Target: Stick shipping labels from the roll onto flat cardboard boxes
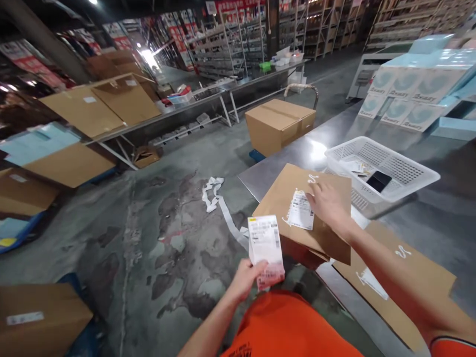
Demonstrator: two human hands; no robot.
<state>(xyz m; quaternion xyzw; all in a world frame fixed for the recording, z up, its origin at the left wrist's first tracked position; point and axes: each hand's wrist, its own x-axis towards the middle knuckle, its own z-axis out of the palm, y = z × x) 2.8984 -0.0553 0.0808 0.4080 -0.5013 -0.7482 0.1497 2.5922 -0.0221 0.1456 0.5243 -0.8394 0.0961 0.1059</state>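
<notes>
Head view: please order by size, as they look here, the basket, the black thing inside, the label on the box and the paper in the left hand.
1. Basket
2. Paper in the left hand
3. Label on the box
4. Black thing
The held paper seems nearer to the camera, so its real size is unsure.

label strip [265, 235] whose fine print we cannot read, carton [277, 196] partly hidden beneath our right hand [327, 203], blue-and-white boxes [403, 84] cropped by the right edge, distant shelves [230, 52] blurred
</notes>
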